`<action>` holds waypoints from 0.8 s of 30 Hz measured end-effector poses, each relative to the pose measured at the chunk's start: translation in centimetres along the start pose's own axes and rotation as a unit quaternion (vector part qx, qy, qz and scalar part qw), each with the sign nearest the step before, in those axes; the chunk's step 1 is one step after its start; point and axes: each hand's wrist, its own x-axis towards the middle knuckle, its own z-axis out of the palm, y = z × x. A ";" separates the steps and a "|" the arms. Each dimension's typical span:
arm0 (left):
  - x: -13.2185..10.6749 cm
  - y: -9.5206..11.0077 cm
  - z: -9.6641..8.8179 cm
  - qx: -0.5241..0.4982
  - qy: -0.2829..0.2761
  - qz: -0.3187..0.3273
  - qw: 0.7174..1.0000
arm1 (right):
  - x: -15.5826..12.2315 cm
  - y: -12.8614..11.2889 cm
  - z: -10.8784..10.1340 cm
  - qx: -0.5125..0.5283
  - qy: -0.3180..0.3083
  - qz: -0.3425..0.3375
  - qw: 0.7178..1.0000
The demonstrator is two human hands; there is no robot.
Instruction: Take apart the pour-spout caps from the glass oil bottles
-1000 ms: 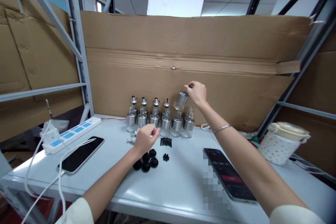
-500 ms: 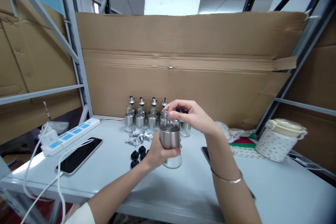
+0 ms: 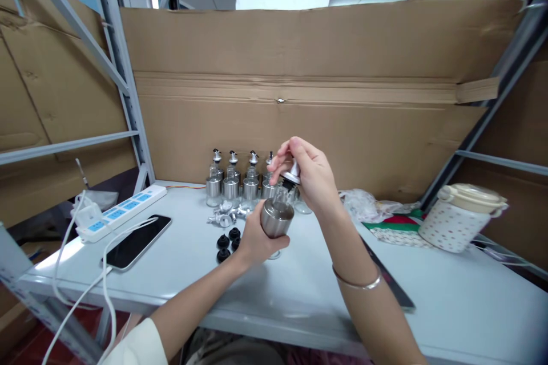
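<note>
My left hand grips a glass bottle with a steel sleeve, lifted and tilted over the white table. My right hand pinches a silver pourer cap at the bottle's neck. Behind them stands a row of several like bottles with pourers fitted. Loose silver pourers and black stoppers lie on the table just left of my left hand.
A black phone on a white cable and a white power strip lie at the left. A second phone lies under my right forearm. A lidded spotted jar and a patterned cloth sit at the right. Cardboard walls the back.
My right hand brought a bottle from the back row to my left hand, which now grips it. My right hand now holds a silver pourer at the bottle's neck, and the bottle has tilted.
</note>
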 end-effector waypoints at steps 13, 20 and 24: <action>0.7 0.0 -1.0 0.088 0.018 0.017 0.996 | 0.0 1.3 0.2 -0.154 0.065 -0.095 0.981; 0.6 0.5 -1.4 0.081 0.024 0.041 0.996 | -0.2 2.1 1.0 -0.046 0.060 -0.081 0.994; 0.5 0.8 -1.3 0.084 0.013 0.017 0.996 | -0.3 2.6 1.2 -0.038 0.052 -0.075 0.995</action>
